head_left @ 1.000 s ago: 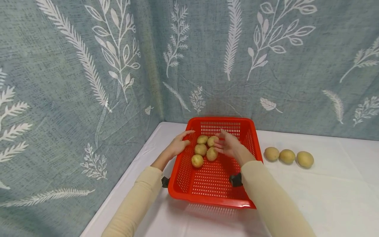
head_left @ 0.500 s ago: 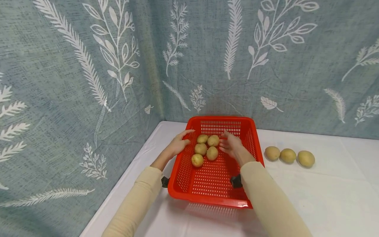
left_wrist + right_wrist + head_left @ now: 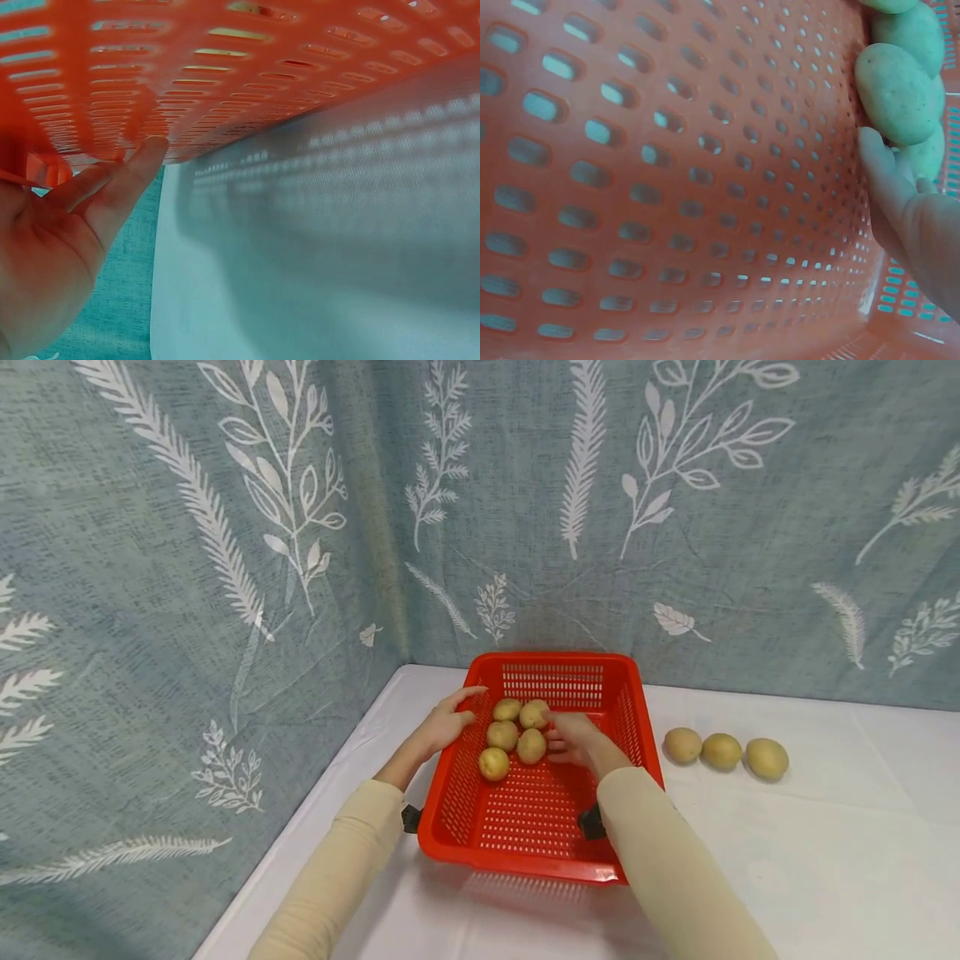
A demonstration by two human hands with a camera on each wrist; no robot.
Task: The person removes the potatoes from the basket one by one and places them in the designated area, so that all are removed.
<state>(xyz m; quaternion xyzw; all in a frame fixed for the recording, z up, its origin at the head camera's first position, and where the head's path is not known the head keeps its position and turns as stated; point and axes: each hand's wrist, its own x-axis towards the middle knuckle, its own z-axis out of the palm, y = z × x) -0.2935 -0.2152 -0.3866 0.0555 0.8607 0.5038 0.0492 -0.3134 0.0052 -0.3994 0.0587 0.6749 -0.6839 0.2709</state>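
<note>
Several potatoes lie together at the left and back inside a red perforated plastic basket. My left hand rests at the basket's left rim, thumb and forefinger spread; in the left wrist view, the left hand's extended digits meet the wall from outside. Inside the basket, my right hand is right of the two nearest potatoes, fingers loosely bent and grasping nothing. In the right wrist view, the thumb lies close against one potato; whether it touches cannot be told. Other fingers are partly hidden.
Right of the basket, three potatoes stand in a row on the white tablecloth. A patterned blue-grey curtain hangs behind and along the left. A dark wrist device shows beneath the right sleeve.
My right hand first drew back a little to the right from the potatoes, then came in again beside them. The left hand and the potatoes have kept their places.
</note>
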